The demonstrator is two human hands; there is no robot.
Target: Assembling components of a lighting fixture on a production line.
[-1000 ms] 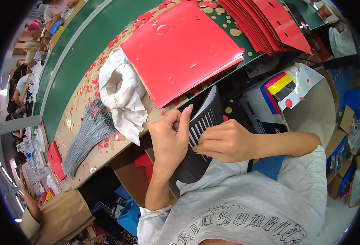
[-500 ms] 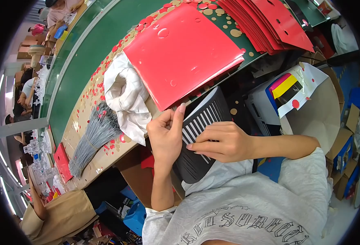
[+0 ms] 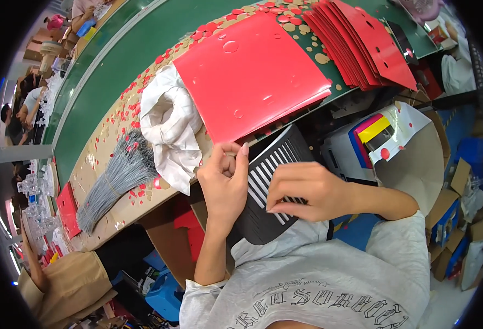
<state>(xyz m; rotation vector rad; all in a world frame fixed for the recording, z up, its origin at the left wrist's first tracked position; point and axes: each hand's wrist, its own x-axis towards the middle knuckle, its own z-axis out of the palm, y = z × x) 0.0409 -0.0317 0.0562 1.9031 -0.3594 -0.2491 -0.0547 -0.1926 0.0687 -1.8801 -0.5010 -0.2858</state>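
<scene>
Both hands grip a black slotted sheet over the lap: left hand (image 3: 226, 178) pinches its upper edge, right hand (image 3: 307, 192) lies curled across the slots (image 3: 269, 175). Steady the sheet first. Red folders (image 3: 249, 71) lie on the bench (image 3: 121, 60) beyond.

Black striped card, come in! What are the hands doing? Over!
Left hand pinches black striped card's top edge. Right hand presses fingers on its stripes. Red sheet stack lies just beyond, not touching.

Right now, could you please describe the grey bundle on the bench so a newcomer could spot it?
On the long workbench, left of the white cloth, lies the bundle of grey wires. It fans out like a broom, unlike the flat red sheets nearby.
</scene>
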